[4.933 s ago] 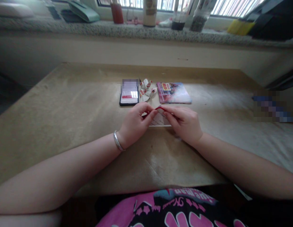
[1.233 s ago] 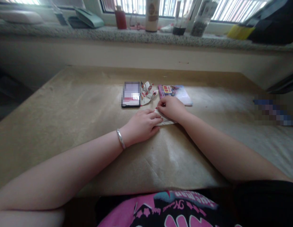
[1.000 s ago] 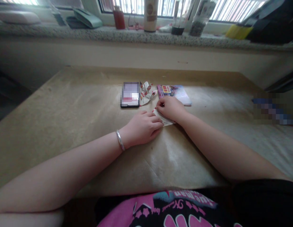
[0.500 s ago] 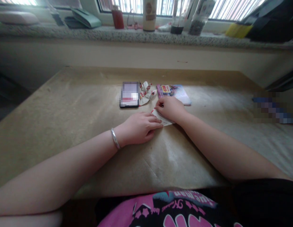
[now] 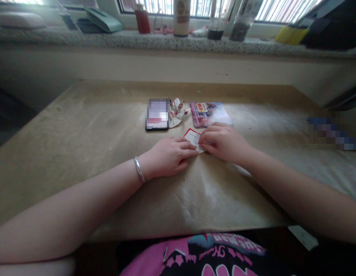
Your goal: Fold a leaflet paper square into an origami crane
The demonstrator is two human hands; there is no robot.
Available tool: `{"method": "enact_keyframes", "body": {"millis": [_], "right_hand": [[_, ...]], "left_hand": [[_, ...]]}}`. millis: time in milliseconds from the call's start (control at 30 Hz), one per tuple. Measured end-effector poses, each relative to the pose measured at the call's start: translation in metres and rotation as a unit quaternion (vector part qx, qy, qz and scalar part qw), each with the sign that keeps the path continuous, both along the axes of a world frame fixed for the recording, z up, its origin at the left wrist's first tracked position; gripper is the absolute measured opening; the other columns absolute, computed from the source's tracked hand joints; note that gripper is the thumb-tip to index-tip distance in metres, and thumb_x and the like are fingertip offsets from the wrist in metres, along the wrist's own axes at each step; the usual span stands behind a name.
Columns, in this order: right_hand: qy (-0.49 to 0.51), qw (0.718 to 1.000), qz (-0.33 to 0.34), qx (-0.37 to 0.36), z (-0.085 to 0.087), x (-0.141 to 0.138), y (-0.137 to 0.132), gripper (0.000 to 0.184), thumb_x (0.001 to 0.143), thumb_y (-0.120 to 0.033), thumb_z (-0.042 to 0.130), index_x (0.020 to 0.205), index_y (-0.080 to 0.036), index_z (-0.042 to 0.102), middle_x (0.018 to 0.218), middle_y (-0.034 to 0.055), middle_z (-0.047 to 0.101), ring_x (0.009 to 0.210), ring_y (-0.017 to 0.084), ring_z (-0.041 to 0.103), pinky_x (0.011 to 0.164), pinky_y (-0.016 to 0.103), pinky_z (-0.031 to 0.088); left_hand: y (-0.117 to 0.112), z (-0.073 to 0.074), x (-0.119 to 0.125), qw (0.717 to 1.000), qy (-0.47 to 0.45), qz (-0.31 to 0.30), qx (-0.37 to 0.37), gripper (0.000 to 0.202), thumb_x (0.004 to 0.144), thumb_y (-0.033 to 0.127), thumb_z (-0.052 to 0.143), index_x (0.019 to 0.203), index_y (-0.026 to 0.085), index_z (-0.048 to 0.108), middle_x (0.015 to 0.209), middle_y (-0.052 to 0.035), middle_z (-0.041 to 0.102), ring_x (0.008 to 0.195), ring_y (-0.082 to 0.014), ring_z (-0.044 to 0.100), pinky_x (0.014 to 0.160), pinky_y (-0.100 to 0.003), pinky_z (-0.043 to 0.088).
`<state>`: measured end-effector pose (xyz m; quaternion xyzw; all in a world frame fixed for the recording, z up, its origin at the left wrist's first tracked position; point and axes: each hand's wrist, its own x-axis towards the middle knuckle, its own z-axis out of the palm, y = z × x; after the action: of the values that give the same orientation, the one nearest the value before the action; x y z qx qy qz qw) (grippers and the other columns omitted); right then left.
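A small piece of white paper with a red edge (image 5: 192, 135) lies on the table between my hands. My left hand (image 5: 172, 155), with a silver bangle on its wrist, rests flat, its outstretched fingertips on the paper's lower left edge. Over the paper's right part is my right hand (image 5: 224, 142), fingers bent and drawn together at the sheet. Its fingers hide that side of the paper. Just beyond lies a colourful booklet or stack of cards (image 5: 209, 114). Crumpled white and red paper (image 5: 178, 114) sits to its left.
A phone (image 5: 157, 115) with a blurred screen lies left of the crumpled paper. At the table's right edge is a blurred blue item (image 5: 333, 130). The stone windowsill (image 5: 155, 43) behind bears bottles, a red container (image 5: 142, 20) and a green case (image 5: 104, 21).
My right hand has moved right and slightly toward me, from the paper's upper part to its right side. More of the red edge and the booklet shows. My left hand stays put.
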<state>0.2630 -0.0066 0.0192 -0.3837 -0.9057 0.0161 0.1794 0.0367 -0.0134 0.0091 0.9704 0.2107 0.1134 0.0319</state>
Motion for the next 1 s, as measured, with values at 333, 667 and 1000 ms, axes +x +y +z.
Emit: {"method": "enact_keyframes", "body": {"millis": [333, 667, 1000], "right_hand": [[-0.035, 0.996, 0.078, 0.031, -0.015, 0.013, -0.017, 0.027, 0.093, -0.025, 0.048, 0.098, -0.027, 0.075, 0.102, 0.0020, 0.074, 0.101, 0.022, 0.060, 0.090, 0.036, 0.045], [-0.072, 0.992, 0.099, 0.028, -0.002, 0.008, -0.016, 0.023, 0.089, -0.020, 0.053, 0.088, -0.023, 0.076, 0.098, 0.0032, 0.074, 0.095, 0.021, 0.063, 0.088, 0.035, 0.046], [-0.084, 0.995, 0.054, -0.004, 0.003, 0.023, -0.016, 0.020, 0.086, -0.022, 0.058, 0.086, -0.027, 0.078, 0.100, 0.0011, 0.074, 0.089, 0.018, 0.067, 0.081, 0.031, 0.049]], "left_hand": [[-0.002, 0.001, -0.001, 1.000, 0.005, 0.004, -0.001, 0.038, 0.088, 0.019, 0.046, 0.122, 0.019, 0.063, 0.121, -0.0063, 0.066, 0.113, -0.0229, 0.059, 0.099, -0.039, 0.049], [-0.002, 0.003, 0.000, 1.000, 0.016, -0.002, 0.001, 0.038, 0.087, 0.018, 0.046, 0.121, 0.018, 0.063, 0.122, -0.0065, 0.066, 0.113, -0.0231, 0.058, 0.099, -0.039, 0.049], [-0.002, 0.002, 0.000, 1.000, 0.015, 0.004, 0.004, 0.036, 0.087, 0.016, 0.047, 0.119, 0.019, 0.064, 0.121, -0.0058, 0.066, 0.112, -0.0218, 0.059, 0.099, -0.038, 0.049]]}}
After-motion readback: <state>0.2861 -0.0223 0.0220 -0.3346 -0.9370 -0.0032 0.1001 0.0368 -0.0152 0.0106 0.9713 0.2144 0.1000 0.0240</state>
